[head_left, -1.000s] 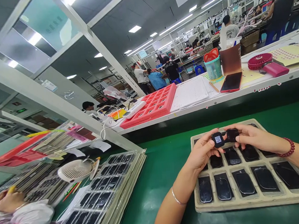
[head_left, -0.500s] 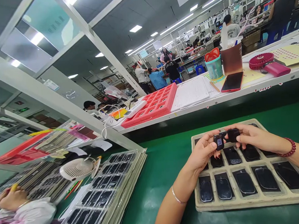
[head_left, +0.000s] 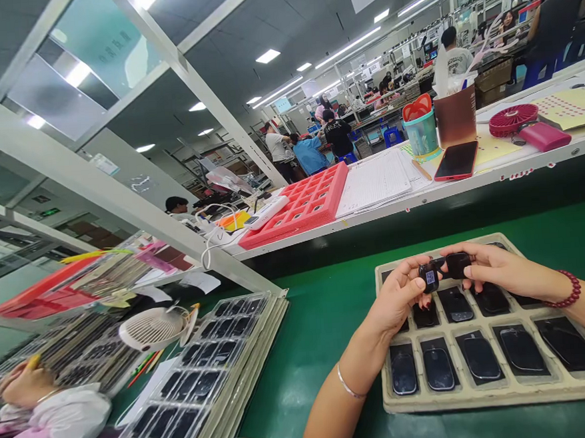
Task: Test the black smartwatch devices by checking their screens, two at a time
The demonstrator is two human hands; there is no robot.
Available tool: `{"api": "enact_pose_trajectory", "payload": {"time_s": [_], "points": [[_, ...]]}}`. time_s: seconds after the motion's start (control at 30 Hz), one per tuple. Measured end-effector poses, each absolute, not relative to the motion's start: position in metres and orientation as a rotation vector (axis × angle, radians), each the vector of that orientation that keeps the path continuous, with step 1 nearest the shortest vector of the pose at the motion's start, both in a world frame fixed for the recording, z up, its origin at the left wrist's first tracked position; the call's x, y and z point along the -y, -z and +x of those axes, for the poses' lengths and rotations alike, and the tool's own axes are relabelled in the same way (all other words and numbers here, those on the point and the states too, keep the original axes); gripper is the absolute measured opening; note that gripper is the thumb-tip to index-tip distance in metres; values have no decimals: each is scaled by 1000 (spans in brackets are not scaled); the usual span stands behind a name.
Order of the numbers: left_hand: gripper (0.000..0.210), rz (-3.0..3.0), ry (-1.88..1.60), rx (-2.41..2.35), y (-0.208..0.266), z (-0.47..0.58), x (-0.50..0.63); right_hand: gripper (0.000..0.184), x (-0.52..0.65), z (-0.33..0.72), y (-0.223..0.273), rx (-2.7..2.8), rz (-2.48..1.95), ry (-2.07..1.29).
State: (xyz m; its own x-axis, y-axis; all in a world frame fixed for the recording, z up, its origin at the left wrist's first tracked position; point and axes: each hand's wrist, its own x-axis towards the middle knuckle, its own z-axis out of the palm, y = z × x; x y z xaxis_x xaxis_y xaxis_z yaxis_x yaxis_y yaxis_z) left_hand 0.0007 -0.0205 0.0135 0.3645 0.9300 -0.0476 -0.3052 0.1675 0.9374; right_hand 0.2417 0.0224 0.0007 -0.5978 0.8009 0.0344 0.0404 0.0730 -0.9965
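Over a beige tray (head_left: pixel 473 401) my hands are raised close together. My left hand (head_left: pixel 400 290) pinches a small black screen piece with a QR code (head_left: pixel 429 278), turned towards me. Between the thumb and fingers of my right hand (head_left: pixel 501 268) is a second small black rounded-square piece (head_left: pixel 458 265). The two pieces are side by side; whether a strip joins them is hard to make out. Below, dark glossy screens (head_left: pixel 480 358) lie in the tray's compartments, and my hands cover part of the back row.
Left of the tray stands a stack of clear trays (head_left: pixel 194 386) with dark screens. Beyond it are a white fan (head_left: pixel 153 330) and another person's hand (head_left: pixel 28 384). A shelf above the green bench holds a red foam tray (head_left: pixel 296 209), papers, a phone (head_left: pixel 457 161) and cups.
My hands hold almost the same pose with both pieces. The whole view has shifted very slightly. The other person's hand at the left has moved a little.
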Motion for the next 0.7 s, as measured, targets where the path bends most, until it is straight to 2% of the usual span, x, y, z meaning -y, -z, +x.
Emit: {"api": "enact_pose_trajectory", "payload": {"time_s": [0.4, 0.7], "points": [[60, 1041, -1007, -755, -14, 1, 20, 61, -21, 240, -4, 1761, -845, -1567], [59, 1074, -1080, -901, -12, 5, 18, 51, -23, 242, 3, 1756, -841, -1544]]}}
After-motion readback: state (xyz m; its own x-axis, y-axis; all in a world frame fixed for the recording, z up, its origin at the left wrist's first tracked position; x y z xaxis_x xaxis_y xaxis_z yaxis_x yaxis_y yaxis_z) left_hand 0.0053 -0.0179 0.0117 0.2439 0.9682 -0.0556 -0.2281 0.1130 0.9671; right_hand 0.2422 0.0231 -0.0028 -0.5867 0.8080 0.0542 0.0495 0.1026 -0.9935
